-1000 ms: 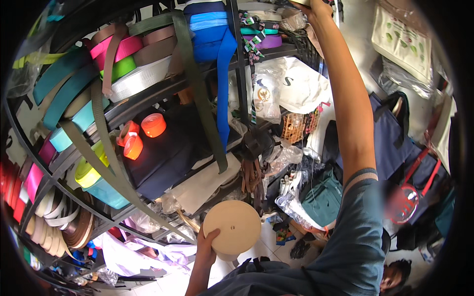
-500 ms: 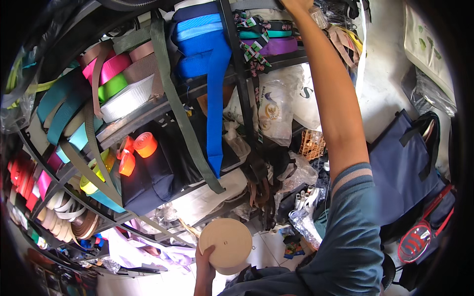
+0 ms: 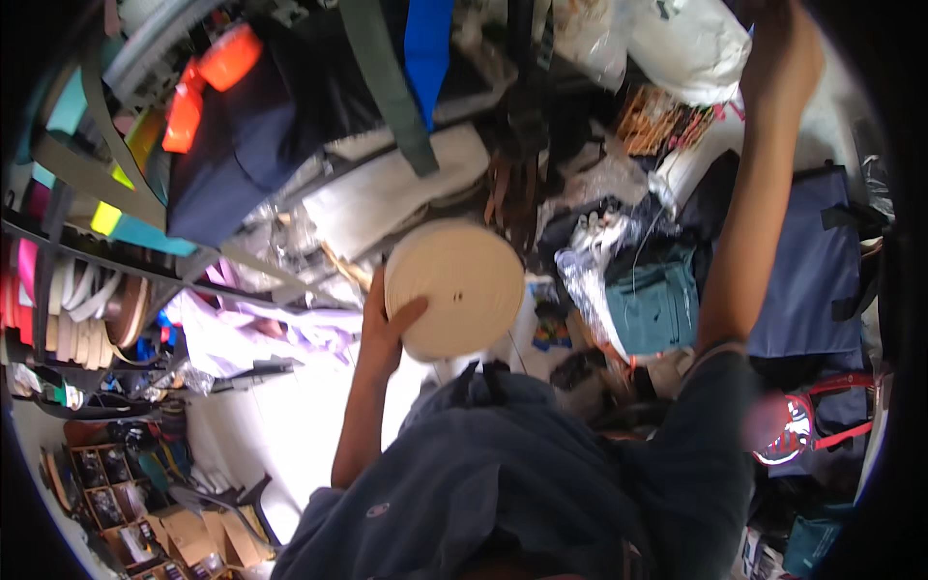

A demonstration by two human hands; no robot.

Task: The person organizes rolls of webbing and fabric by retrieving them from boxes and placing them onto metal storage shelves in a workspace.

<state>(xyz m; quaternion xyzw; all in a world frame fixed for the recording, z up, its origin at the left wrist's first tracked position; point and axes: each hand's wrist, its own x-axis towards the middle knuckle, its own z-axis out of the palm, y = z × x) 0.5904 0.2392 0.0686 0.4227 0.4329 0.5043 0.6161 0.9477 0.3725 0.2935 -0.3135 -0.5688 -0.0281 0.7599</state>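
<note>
Head view, looking down. The left hand (image 3: 384,329) grips a cream roll (image 3: 454,287) of webbing near picture centre, thumb laid across its flat face and fingers curled behind the rim; held by the edge like this, the wound disc probably stays flat and cannot unspool. The right hand (image 3: 781,48) is raised to 1 o'clock beside a white bag (image 3: 688,43); whether its fingers are spread or closed cannot be told. Green (image 3: 387,82) and blue (image 3: 427,48) straps hang down at 12 o'clock. Stacked ribbon spools (image 3: 72,309) fill a rack at 9 o'clock. A navy bag (image 3: 812,271) lies at 3 o'clock, just beside the right forearm.
</note>
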